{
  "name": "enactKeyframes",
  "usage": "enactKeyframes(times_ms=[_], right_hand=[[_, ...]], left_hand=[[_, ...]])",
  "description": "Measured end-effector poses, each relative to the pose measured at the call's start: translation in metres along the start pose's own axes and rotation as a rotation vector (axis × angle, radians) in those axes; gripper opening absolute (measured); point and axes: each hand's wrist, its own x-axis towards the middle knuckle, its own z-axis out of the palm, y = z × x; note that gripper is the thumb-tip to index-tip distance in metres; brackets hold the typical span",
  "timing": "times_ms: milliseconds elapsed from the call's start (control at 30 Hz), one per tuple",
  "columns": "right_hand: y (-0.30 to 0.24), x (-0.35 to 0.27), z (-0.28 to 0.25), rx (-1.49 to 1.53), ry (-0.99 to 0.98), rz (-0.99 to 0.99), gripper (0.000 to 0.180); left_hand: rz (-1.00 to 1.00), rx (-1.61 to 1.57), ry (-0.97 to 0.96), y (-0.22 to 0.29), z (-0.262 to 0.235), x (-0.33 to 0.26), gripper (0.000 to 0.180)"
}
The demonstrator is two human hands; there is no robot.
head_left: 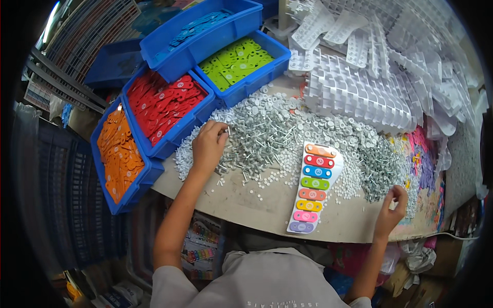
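A toy xylophone, a white tapering base [327, 180] with a row of coloured bars [315, 183], lies on the table between my hands. White round caps sit at the ends of its far bars; the nearer bars show bare holes. My left hand [209, 145] is closed, with bent fingers at the left edge of a heap of silvery screws [267, 128]. Whatever its fingertips pinch is too small to make out. Beside a pile of smaller dark screws [379, 172], my right hand [392, 211] has thumb and fingers curled together; anything between them cannot be seen.
Blue bins hold red bars [167, 105], orange bars [119, 154], green bars [237, 62] and blue bars [203, 28]. White plastic bases [359, 92] are stacked high at the back right. White washers [346, 128] and pink and purple sticks [426, 167] cover the table's right part.
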Motion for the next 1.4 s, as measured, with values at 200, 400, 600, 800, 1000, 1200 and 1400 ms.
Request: enactKeyframes(times_ms=[200,400,600,800,1000,1200,1400], right_hand=[[-0.068,-0.007,0.024,0.11,-0.219,-0.084,0.016],[-0.087,-0.019,0.046,0.305,-0.382,0.018,0.01],[-0.101,-0.02,0.069,0.395,-0.346,-0.037,0.012],[-0.1,-0.023,0.078,0.356,-0.369,-0.062,0.015],[-0.099,-0.021,0.076,0.286,-0.405,-0.213,0.015],[-0.091,-0.026,0.074,0.512,-0.551,0.366,0.019],[-0.085,-0.002,0.068,0.676,-0.922,0.773,0.022]], left_hand=[[0.054,0.134,-0.021,0.006,-0.006,-0.005,0.01],[-0.14,0.004,-0.139,0.033,-0.039,-0.016,0.012],[-0.282,-0.759,-0.361,0.077,-0.029,-0.033,0.009],[-0.445,-1.121,-0.737,0.111,0.014,-0.047,0.015],[-0.43,-1.235,-0.8,0.12,0.051,-0.054,0.016],[-0.467,-1.124,-0.866,0.123,0.055,-0.05,0.02],[-0.391,-0.855,-0.842,0.117,0.072,-0.043,0.047]])
